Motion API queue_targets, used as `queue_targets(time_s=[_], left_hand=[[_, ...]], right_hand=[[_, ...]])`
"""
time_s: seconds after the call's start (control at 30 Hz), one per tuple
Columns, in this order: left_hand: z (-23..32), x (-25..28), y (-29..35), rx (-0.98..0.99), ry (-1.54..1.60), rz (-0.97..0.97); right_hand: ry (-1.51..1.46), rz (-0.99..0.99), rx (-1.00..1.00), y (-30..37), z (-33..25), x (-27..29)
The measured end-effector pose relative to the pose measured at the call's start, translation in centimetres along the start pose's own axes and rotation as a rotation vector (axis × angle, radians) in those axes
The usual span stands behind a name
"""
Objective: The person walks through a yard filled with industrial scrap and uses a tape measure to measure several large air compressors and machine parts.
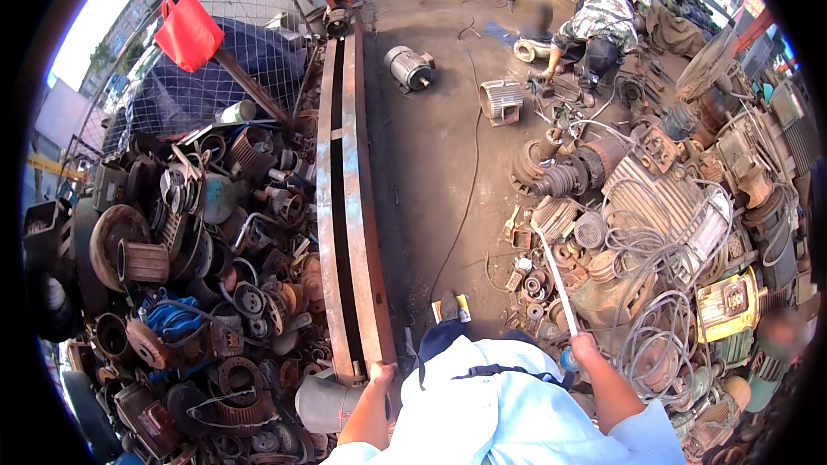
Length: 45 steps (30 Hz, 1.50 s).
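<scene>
My left hand (382,373) is closed at the near end of a long rusty steel beam (366,275). The beam has a dark lengthwise gap and worn blue paint, and it runs away from me along the scrap pile. Out to the right, my right hand (585,348) is closed around the lower end of a long, narrow white strip (556,275). The strip points forward and left over small metal parts. A round blue piece (568,360) shows against that hand; its kind is unclear. Beside my left forearm lies a grey cylindrical housing (323,403).
Scrap motor parts (241,319) are heaped on the left. More motors and tangled grey cable (663,327) lie on the right. A grey motor (407,69) and a finned housing (501,102) stand ahead, near a black cable (473,172). A co-worker (603,21) bends over parts.
</scene>
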State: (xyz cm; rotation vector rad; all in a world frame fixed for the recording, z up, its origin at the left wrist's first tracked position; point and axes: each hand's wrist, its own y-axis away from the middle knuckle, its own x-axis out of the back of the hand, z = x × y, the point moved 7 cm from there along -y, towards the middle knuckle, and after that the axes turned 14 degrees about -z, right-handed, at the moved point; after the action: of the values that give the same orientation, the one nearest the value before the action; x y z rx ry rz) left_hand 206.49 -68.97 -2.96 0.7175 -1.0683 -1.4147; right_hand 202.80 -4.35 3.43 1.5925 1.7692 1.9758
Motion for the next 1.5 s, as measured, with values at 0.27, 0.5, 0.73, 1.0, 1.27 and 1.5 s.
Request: queue_targets(time_s=[0.27,0.5,0.73,1.0,1.27,1.5], left_hand=[[39.1,7.9,-7.1,-0.520,-0.043,-0.011],[46.1,11.9,-16.0,-0.350,0.142,-0.012],[42.5,12.8,-16.0,0.143,0.143,0.066],[56.3,15.6,-31.5,0.085,0.152,0.092],[96.8,21.8,-40.0,-0.204,-0.131,0.040],[119.3,23.6,-47.6,-0.540,-0.190,0.118]], right_hand=[[-0.006,-0.274,-0.077,-3.4,-6.8,-0.7],[-0.018,-0.214,0.016,-17.8,-31.6,11.3],[-0.118,-0.004,0.275,-32.3,-56.4,28.8],[-0.109,-0.064,0.178,-43.0,-65.8,35.2],[-0.103,-0.035,-0.092,-44.1,-62.7,37.4],[-0.284,-0.097,-0.171,-51.1,-69.6,41.4]])
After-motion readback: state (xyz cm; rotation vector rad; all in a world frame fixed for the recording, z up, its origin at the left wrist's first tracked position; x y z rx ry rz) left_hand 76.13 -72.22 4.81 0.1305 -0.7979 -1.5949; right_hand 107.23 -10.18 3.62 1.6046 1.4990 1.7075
